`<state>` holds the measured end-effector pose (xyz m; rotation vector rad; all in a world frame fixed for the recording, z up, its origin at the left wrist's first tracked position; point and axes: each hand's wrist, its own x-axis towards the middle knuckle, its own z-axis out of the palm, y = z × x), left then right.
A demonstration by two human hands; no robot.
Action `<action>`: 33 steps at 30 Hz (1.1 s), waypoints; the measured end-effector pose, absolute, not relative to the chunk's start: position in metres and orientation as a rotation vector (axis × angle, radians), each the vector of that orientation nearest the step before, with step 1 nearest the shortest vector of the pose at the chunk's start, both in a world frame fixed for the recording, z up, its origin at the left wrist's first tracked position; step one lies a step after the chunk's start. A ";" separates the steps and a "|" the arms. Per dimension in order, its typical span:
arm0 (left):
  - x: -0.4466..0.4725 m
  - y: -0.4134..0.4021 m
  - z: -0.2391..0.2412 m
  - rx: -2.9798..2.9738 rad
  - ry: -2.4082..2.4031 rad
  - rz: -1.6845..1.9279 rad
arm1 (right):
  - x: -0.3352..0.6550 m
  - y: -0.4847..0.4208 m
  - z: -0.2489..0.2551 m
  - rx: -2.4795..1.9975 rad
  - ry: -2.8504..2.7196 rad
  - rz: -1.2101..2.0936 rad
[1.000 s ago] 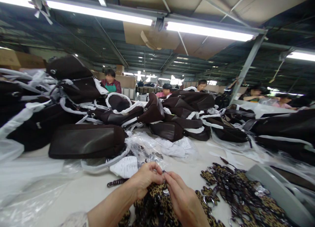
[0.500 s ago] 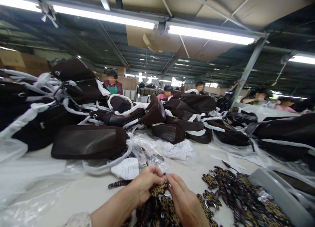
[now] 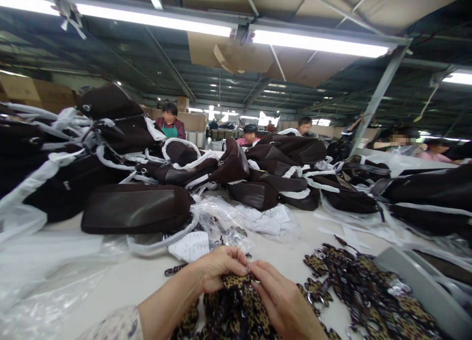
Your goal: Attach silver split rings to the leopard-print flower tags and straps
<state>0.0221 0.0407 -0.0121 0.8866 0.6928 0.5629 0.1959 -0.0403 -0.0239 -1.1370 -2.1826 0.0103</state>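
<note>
My left hand is closed, thumb and forefinger pinching a leopard-print charm that hangs below the fingers. Close beside it, my right hand is closed too, its fingertips meeting the charm's upper end; the small part between the fingertips is hidden. Beneath both hands lies a heap of leopard-print charms with dark braided cords and metal rings. A dark braided cord sticks out past my left wrist on the table.
A larger pile of charms lies at the right against a grey bin. Dark brown bags with white-wrapped handles line the far side. A clear plastic bag and a printed paper lie ahead. Several people work beyond.
Both hands stay together at the charm, with the fingers shifting slightly. My left forearm reaches a little further into view, and the view has tilted and shifted slightly.
</note>
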 end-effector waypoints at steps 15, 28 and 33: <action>0.012 0.044 -0.008 1.020 0.615 0.381 | 0.192 -0.055 0.010 -1.116 -2.066 0.500; 0.008 0.047 -0.003 1.128 0.651 0.535 | 0.188 -0.051 -0.012 -1.222 -1.480 1.094; 0.011 0.045 -0.001 1.232 0.668 0.526 | 0.186 -0.047 -0.017 -1.252 -1.312 0.993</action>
